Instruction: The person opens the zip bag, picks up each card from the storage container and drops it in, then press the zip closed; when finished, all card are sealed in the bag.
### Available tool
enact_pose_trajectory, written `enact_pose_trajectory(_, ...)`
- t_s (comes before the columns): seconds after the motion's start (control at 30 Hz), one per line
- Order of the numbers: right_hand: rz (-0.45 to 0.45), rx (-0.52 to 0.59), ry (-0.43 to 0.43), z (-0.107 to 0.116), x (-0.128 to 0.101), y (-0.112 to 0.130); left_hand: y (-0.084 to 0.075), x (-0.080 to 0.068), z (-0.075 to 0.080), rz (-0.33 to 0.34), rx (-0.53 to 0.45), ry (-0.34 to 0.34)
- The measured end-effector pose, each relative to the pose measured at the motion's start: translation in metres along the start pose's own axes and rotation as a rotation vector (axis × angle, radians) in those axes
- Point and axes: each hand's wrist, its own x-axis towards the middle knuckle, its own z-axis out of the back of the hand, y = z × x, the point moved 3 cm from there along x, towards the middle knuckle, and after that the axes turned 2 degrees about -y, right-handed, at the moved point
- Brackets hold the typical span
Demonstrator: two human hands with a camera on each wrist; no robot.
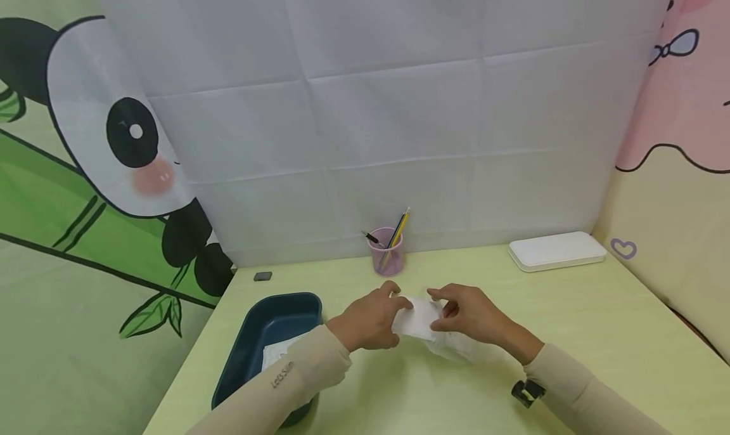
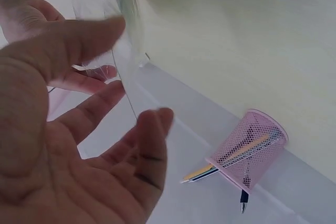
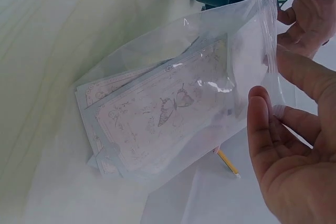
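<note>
A clear plastic zip bag (image 3: pixel 157 51) hangs above the table between both hands, its opening edge toward them. Inside lie several pale printed cards (image 3: pixel 173 103); the front one shows a butterfly. My left hand (image 1: pixel 371 318) grips one end of the bag's mouth with thumb and fingers. At the other end, my right hand (image 1: pixel 476 314) pinches the edge; its fingers (image 3: pixel 260 124) lie close against the film. In the left wrist view the bag's edge runs past the left thumb (image 2: pixel 100 35) and fingertips.
A dark blue bin (image 1: pixel 234 365) holding white papers stands on the left, partly behind the left sleeve. Toward the back are a pink mesh cup (image 1: pixel 388 260) with pencils and a pen, a small grey block (image 1: pixel 263 276), and a white case (image 1: pixel 557 251).
</note>
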Motion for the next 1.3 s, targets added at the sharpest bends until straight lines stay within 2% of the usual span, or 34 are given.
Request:
enact_pose_trajectory(0.2,0.017,0.021,-0.005,-0.002,0.001,0.002,-0.002,0.003,0.0,-0.041,-0.094,-0.039)
enact_pose_trajectory(0.3,0.029,0.029,-0.002,-0.003,0.001,0.004,-0.006,0.004,-0.002,-0.058,-0.111,-0.05)
enact_pose_trajectory(0.4,0.043,0.026,-0.005,-0.004,0.001,0.006,-0.009,0.004,-0.004,-0.081,-0.083,-0.066)
enact_pose_trajectory(0.67,0.019,0.029,-0.026,0.001,0.0,0.004,-0.012,0.003,-0.012,-0.139,0.105,-0.101)
enact_pose_trajectory(0.93,0.048,0.06,-0.021,0.0,0.001,0.005,-0.012,0.004,-0.021,-0.096,0.151,-0.038)
enact_pose_trajectory(1.07,0.047,0.069,-0.017,-0.001,0.001,0.005,-0.013,0.004,-0.025,-0.093,0.138,-0.011)
enact_pose_trajectory(1.3,0.037,0.054,-0.024,0.0,0.001,0.0,-0.006,-0.001,-0.02,-0.107,0.09,-0.076)
